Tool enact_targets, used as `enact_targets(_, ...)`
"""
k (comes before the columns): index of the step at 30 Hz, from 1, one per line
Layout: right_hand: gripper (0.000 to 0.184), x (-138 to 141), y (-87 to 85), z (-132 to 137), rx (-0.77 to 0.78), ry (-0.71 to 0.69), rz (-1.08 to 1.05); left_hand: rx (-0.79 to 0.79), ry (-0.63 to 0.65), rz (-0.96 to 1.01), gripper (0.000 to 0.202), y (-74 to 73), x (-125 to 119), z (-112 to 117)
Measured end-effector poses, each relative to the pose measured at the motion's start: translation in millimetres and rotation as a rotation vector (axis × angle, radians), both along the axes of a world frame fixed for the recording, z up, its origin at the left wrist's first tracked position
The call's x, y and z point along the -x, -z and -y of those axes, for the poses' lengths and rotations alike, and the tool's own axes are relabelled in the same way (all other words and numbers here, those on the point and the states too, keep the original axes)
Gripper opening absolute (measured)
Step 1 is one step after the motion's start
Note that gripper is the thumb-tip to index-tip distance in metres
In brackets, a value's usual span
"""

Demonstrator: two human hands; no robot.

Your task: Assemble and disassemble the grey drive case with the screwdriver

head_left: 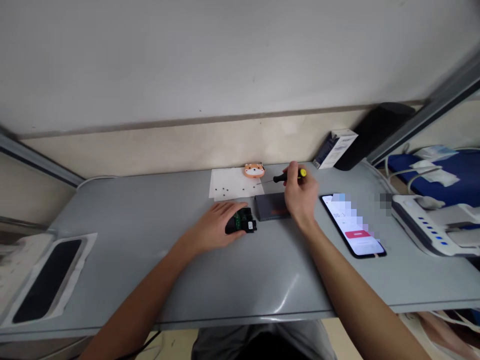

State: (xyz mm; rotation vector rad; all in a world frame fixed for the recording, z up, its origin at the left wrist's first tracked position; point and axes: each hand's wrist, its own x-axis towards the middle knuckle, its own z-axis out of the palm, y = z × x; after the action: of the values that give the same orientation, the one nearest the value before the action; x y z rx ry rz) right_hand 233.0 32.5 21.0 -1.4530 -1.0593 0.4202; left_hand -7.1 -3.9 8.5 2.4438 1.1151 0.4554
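My left hand [215,225] rests on the grey table [150,240] and grips a small black device with a green circuit board [242,221] showing. My right hand [300,195] is raised a little above the table, fingers closed round a small screwdriver [287,176] with a black handle and yellow cap; its thin tip points left toward a white sheet of paper [232,185]. Several tiny dark screws lie on that paper. A dark grey flat box [272,206] sits between my two hands.
An orange animal-shaped toy [254,170] sits at the paper's far edge. A phone [352,225] with a lit screen lies to the right. A white box [335,148] and a black object [375,131] stand at the back right. A black pad [47,280] lies at the left.
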Motion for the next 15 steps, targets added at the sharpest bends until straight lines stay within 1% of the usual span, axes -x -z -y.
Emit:
enact_targets(4, 0.056, 1.4, 0.8, -0.8, 0.04, -0.008, 0.016, -0.004, -0.008, -0.012, 0.058, 0.9, 1.0, -0.3)
enact_targets(7, 0.055, -0.5, 1.6, -3.2, 0.037, -0.02, -0.018, -0.01, 0.01, -0.021, 0.057, 1.5, 0.9, -1.1)
enact_targets(11, 0.054, -2.2, -0.5, -5.5, 0.015, 0.0, -0.158, -0.014, 0.028, -0.005, 0.055, 1.4, 0.3, -2.1)
enact_targets(15, 0.05, 6.1, -4.6, -0.5, 0.007, 0.004, -0.276, -0.006, 0.024, 0.001, 0.054, 1.7, -0.1, -1.8)
